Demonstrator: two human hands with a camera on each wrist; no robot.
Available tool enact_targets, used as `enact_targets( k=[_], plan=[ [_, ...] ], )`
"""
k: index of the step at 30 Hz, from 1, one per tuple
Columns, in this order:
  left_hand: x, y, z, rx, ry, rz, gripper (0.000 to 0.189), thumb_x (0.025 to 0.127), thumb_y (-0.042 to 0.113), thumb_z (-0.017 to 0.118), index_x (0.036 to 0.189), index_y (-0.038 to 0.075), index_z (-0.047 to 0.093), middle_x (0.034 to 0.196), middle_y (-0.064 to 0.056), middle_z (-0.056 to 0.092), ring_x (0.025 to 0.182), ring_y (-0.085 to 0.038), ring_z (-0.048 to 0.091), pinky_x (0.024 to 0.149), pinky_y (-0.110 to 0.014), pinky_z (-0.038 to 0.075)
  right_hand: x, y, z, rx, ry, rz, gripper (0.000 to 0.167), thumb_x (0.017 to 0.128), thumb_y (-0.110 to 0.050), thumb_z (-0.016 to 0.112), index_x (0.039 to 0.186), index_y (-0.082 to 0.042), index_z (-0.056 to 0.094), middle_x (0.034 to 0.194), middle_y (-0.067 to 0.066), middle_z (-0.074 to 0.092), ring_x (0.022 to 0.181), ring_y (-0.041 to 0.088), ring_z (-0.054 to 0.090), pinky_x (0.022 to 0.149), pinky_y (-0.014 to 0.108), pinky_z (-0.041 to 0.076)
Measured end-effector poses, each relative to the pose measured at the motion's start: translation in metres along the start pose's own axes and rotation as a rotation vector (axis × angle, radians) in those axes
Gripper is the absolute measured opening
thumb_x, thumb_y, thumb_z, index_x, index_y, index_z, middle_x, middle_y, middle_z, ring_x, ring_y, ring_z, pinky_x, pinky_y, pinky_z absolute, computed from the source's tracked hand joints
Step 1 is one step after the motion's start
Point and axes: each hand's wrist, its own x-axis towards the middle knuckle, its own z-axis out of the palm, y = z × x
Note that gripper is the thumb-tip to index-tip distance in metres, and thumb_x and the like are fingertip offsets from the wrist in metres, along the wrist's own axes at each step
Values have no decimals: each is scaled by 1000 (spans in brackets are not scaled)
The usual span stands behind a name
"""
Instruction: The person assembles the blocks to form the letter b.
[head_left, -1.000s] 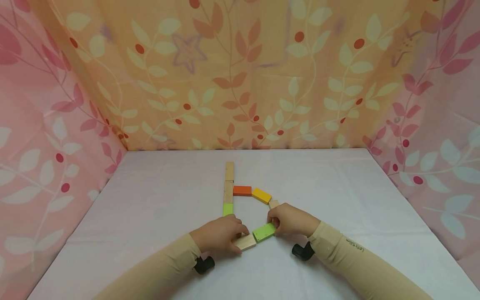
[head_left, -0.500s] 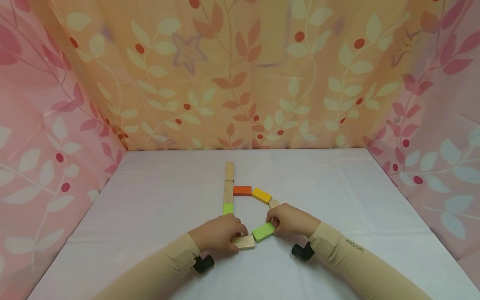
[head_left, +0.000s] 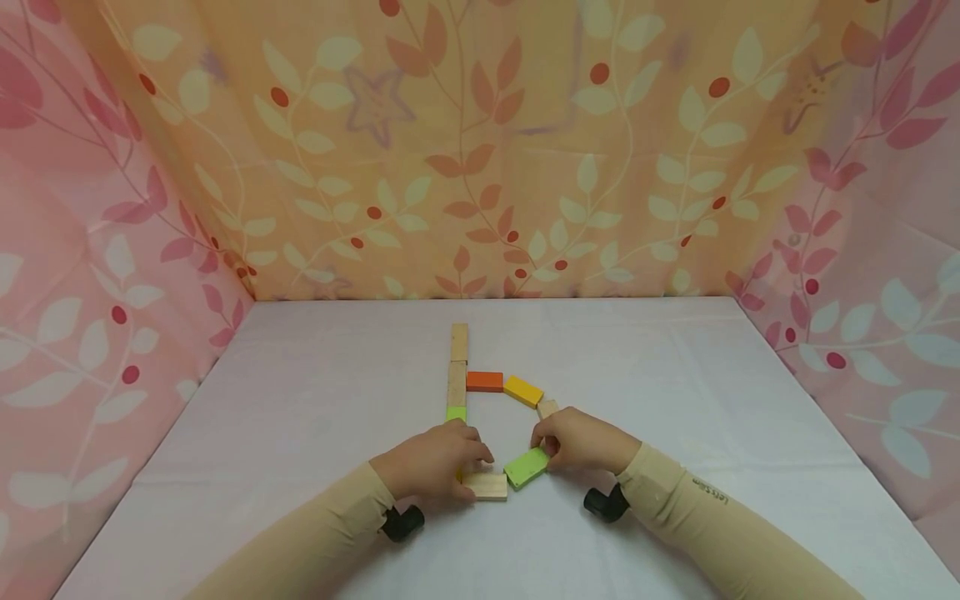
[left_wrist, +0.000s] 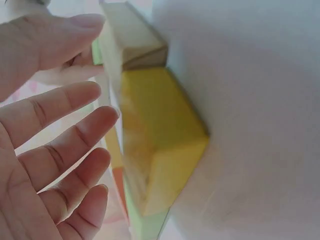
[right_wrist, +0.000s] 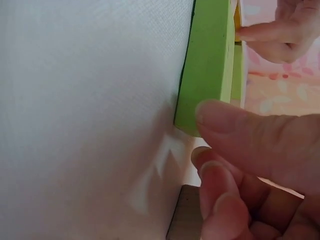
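Observation:
My right hand (head_left: 588, 437) pinches the near end of a light green wooden block (head_left: 527, 468), thumb on the end and fingers curled behind, as the right wrist view shows. My left hand (head_left: 429, 461) has loosely extended, parted fingers. Its thumb lies close by a plain wooden block (head_left: 487, 487) lying left of the green one. In the left wrist view a yellow block (left_wrist: 165, 110) adjoins that plain block, beside the fingertips; the hand mostly hides it from the head view. Another green block (head_left: 456, 413) shows just beyond the left hand.
Two plain blocks (head_left: 458, 362) continue the straight column toward the back. An orange-red block (head_left: 485, 382), a yellow block (head_left: 522, 391) and a partly hidden plain block (head_left: 548, 408) curve round to the right hand. Floral curtains (head_left: 480, 150) border the white table (head_left: 300, 375).
The plain block at the front has turned from slanted to nearly level and shifted slightly left. My left hand has moved a little left off it. The right hand's green block has tilted slightly.

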Motion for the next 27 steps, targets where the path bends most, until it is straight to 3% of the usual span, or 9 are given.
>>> enact_targets(
  k=[5,19,27],
  plan=[
    [-2,-2,-3,-27,21,-19,45,73,36,76,112,18,64,103,6,58,96,-9,46,83,-23,42,-1,-1,-3,14,-11,-22,24,70,-2,72,90,-15,68,65,-10,51,63,6,46,58,22,41],
    [-5,-9,-5,-57,17,-84,45,73,36,75,114,21,64,106,6,56,98,-10,44,82,-24,43,-3,-1,-6,18,-43,-87,28,71,1,70,93,-15,69,67,-8,55,64,6,47,59,21,43],
    [-7,-9,-11,-57,23,-110,44,74,35,75,114,20,63,108,7,55,102,-11,44,87,-26,43,-5,14,-19,35,24,-52,26,74,-2,70,99,-11,65,70,-6,53,66,8,48,59,22,43]
  ],
)
